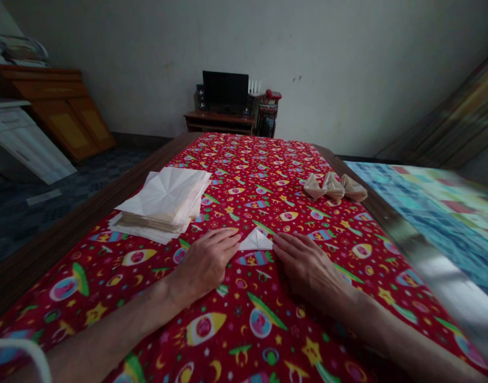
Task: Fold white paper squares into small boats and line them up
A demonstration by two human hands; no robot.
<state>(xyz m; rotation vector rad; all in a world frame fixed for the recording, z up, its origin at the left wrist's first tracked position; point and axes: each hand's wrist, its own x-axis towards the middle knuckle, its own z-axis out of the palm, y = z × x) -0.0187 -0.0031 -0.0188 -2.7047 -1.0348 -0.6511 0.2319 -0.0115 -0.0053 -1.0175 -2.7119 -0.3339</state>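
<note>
A small white folded paper [256, 240], triangular with creases meeting near its middle, lies flat on the red patterned tablecloth [263, 319]. At its left corner is my left hand [209, 258], fingers pressed together and closed on that end. My right hand [307, 260] is closed on the right corner in the same way, with its thumb hidden. To the left stands a pile of creased white paper sheets [166, 194], the top one showing star-shaped fold lines. Several finished-looking folded paper pieces [333, 187] sit in a row at the right edge of the tablecloth.
The table's dark wooden edge [108, 194] runs along the left. Beyond the far end, a monitor [225, 89] stands on a wooden desk [220, 121]. Colourful bedding [431, 202] is on the right; a wooden cabinet [68, 111] stands at the left. A white curved strip [26, 348] shows bottom left.
</note>
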